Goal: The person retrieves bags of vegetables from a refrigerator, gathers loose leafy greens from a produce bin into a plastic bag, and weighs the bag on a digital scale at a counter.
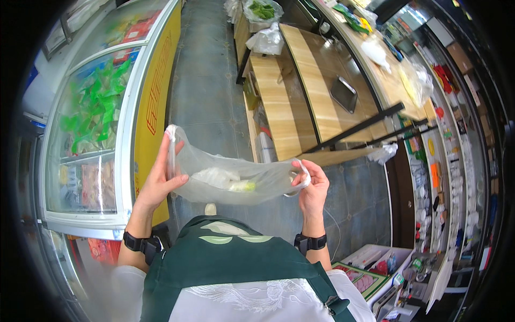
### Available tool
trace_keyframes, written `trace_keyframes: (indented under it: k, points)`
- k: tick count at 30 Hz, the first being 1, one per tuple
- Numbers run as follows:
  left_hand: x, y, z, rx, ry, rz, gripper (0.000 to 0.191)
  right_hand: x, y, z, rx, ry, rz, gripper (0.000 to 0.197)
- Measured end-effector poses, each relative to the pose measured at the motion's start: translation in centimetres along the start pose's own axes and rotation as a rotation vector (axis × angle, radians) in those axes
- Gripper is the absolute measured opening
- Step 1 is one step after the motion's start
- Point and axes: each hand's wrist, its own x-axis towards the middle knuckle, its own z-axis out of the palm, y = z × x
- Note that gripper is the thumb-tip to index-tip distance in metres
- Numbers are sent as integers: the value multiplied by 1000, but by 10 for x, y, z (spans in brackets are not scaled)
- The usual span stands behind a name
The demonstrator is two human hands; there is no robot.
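Note:
A translucent white plastic bag (217, 161) is stretched wide between my two hands in front of my apron. My left hand (161, 173) grips the bag's left handle, thumb inside the mouth. On the other side, my right hand (314, 183) has its fingers hooked through the right handle. Inside the bag lie a white plastic-wrapped bundle (215, 176) and a pale white-and-green item (243, 185), perhaps a vegetable; the plastic blurs its details.
To the left stands a glass-topped chest freezer (124, 120) with green bags (98, 102) inside. Ahead right is a wooden shelf unit (277, 108) holding a dark tray (344, 93). Leafy greens (261, 9) sit at the top. Stocked shelves (454, 161) line the right; a white box (390, 253) stands lower right.

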Motion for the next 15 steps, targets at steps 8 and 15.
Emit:
trace_keyframes:
  k: [8,15]
  points:
    - [125,19,-49,42,45,-57,96,170,26,46,24,-95,-62,33]
    - [240,26,-69,-16,141,-55,93,333,59,76,39,-239,-25,34]
